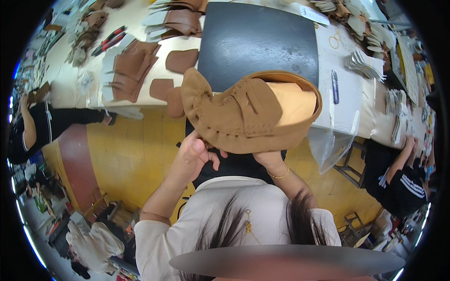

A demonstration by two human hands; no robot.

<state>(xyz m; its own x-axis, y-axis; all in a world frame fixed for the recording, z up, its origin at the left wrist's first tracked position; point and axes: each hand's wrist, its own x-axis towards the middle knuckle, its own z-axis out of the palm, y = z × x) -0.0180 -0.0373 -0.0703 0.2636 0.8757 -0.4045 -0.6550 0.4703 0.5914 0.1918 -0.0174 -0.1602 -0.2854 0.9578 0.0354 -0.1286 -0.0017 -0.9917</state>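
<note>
Right hand (270, 160) holds a brown shoe (234, 117) partly hiding a black mat (262, 42); left hand (197, 153) beneath, grip unclear; red pliers (110, 41) beyond

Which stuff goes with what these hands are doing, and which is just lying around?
Job in hand:
brown shoe, in right hand
left hand by its toe

Apparently just lying about:
red-and-black tool
blue tool
brown leather stack
</note>
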